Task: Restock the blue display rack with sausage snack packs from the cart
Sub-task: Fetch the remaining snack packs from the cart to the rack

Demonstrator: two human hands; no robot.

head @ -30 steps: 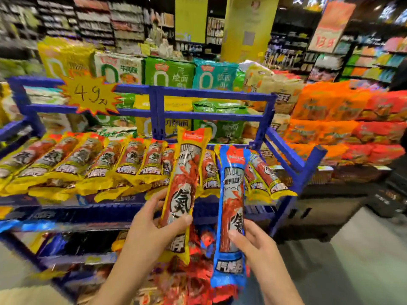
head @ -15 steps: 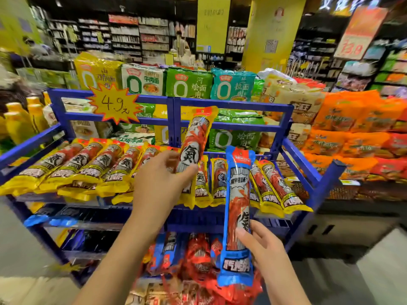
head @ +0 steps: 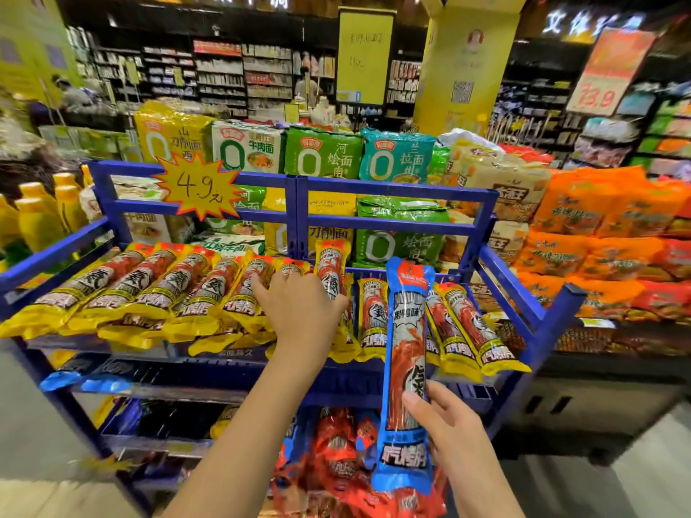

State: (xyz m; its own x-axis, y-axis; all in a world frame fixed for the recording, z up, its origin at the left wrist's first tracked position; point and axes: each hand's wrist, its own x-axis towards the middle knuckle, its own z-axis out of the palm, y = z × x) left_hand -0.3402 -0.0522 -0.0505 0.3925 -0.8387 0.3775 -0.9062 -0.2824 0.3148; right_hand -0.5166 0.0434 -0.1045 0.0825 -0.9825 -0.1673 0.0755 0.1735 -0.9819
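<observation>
Pack [head: 405, 372] in right hand [head: 445, 428], upright, top toward rack [head: 392, 190].

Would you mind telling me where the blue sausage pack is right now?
In the head view, the blue sausage pack stands upright right of centre, held by the right hand in front of the yellow packs on the blue rack's top shelf.

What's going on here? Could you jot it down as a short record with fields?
Place: shop aisle
Rack: blue display rack, top shelf lined with yellow sausage packs
Left hand: setting a yellow pack into the row
Right hand: holding a blue pack upright
Price sign: 4.9
</observation>
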